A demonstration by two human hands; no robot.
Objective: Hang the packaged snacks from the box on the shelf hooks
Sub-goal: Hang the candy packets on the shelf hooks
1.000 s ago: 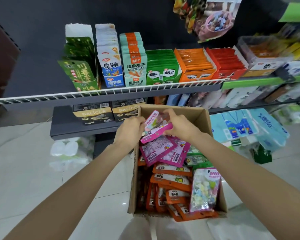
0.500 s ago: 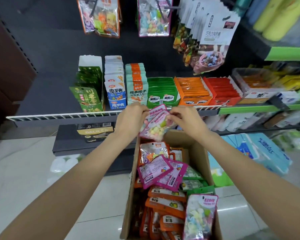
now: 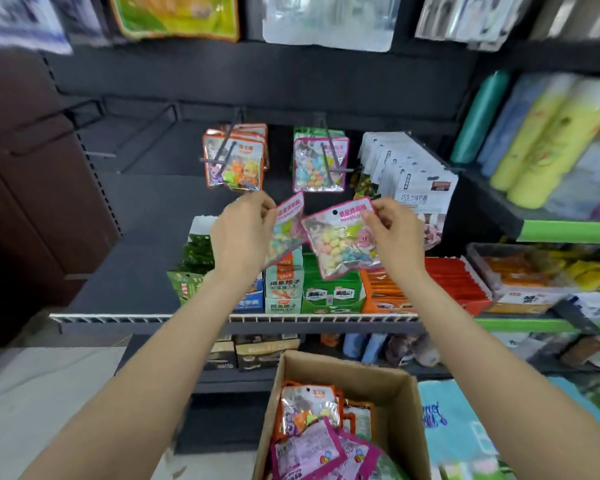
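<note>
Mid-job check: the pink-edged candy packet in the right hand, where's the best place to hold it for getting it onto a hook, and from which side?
Judging from its pose, pinch the pink-edged candy packet by its flat header strip, at the top right corner, coming from the right as the right hand does now. That leaves the punched hole near the top left uncovered for the hook, and the candy-filled lower part hangs free.

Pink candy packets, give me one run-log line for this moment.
left hand: holds pink packet | right hand: holds second pink packet | both below hook | box: more packets
</note>
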